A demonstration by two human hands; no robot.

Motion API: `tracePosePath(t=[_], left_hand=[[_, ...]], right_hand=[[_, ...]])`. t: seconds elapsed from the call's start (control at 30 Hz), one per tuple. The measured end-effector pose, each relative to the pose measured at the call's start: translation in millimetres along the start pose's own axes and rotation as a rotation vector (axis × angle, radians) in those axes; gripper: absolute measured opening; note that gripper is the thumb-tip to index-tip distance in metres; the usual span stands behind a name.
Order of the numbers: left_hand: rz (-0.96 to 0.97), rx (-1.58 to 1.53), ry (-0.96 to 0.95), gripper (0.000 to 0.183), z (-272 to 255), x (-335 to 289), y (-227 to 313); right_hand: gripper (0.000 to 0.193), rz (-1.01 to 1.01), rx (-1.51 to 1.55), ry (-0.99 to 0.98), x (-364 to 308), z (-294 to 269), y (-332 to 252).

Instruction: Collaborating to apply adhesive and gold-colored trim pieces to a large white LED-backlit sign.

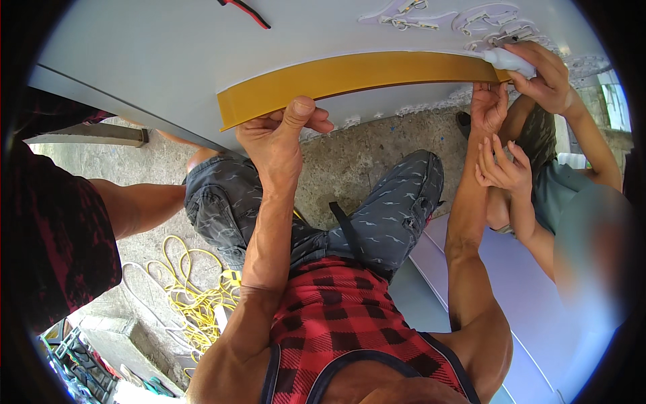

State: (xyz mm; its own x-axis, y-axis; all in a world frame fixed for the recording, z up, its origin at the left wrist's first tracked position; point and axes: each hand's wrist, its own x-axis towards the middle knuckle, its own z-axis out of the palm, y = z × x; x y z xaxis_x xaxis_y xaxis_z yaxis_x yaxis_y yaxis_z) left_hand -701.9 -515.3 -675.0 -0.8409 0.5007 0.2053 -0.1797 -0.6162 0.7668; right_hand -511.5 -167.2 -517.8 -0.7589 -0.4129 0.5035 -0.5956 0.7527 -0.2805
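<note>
A long, gently curved gold strip (363, 73) stands along the pale grey panel (182, 50) in front of me. Near its left end my left hand (277, 138) grips the lower edge, thumb raised and fingers curled beneath. My right hand (490, 111) has its fingers closed at the strip's lower edge near the right end. Beside it, another person's hand (548, 77) holds a white squeeze bottle (511, 61) with its nozzle at the strip's right end. That person's other hand (505, 165) is next to my right forearm, fingers spread.
Red-and-black handled pliers (249, 12) lie on the panel. White outlined shapes with small wired lights (410, 17) sit at its far right. A tangled yellow cord (188, 289) lies on the concrete floor at left. Another person in dark clothing (64, 242) stands at left. Pale sheets (498, 289) lie at right.
</note>
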Motion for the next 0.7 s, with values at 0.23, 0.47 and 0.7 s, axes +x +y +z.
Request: tracePosePath(t=[0.23,0.47,0.7], left_hand=[[-0.001,0.011,0.000,0.019,-1,-1,-1],[-0.005,0.003,-0.001,0.019,1,-1,-1],[-0.011,-0.036,0.060,0.020,4,0,0]], right_hand=[[0.043,0.043,0.136,0.129,-15,14,0],[0.044,0.086,0.271,0.261,-28,24,7],[0.044,0.122,0.401,0.394,-41,38,6]])
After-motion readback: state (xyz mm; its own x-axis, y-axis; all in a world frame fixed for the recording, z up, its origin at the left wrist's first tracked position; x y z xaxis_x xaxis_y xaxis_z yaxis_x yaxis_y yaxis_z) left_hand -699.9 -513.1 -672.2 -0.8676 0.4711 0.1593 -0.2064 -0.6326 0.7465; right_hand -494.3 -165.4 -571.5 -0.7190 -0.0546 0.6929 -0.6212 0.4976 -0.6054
